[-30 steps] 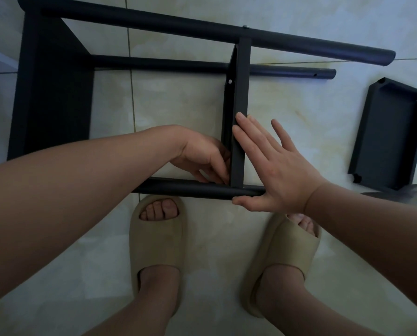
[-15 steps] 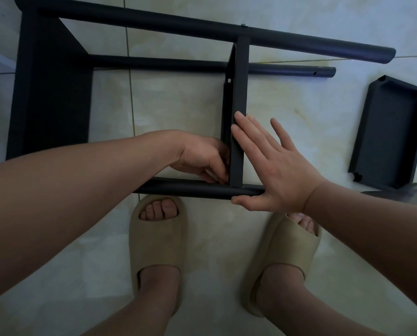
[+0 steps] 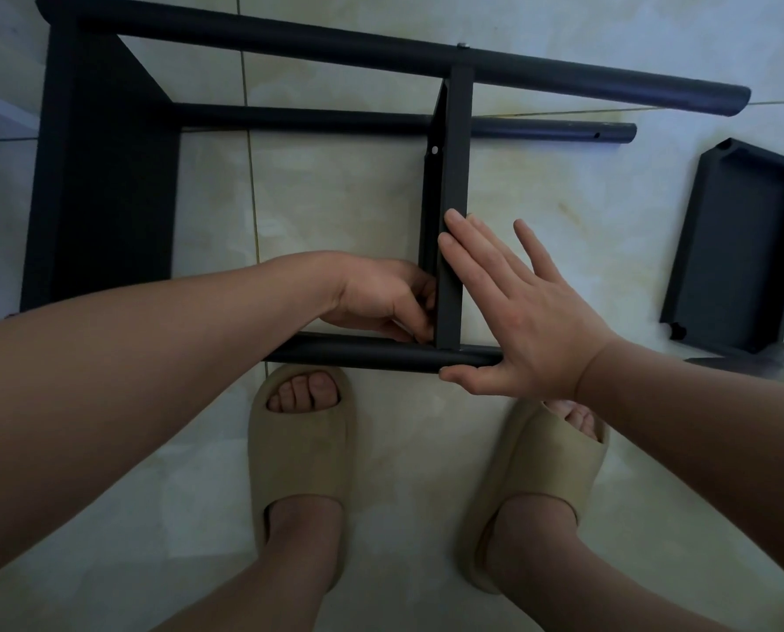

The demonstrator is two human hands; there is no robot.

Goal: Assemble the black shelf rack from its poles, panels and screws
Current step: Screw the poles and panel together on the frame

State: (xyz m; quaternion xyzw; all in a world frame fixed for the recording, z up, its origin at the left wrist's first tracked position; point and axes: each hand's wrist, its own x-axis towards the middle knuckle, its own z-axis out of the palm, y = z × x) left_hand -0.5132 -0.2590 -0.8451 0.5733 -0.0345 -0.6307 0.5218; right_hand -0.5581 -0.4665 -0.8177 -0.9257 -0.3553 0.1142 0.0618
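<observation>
If my flat right hand [image 3: 531,321] slips, the narrow black metal panel [image 3: 454,175] may shift on the black round pole [image 3: 372,355], misaligning whatever my left hand [image 3: 381,294], curled there, holds; I cannot tell what.

One head-worn wide-angle camera; faces forward and steeply down, close above shelf rack [image 3: 381,52] on tiled floor [image 3: 335,198].
</observation>
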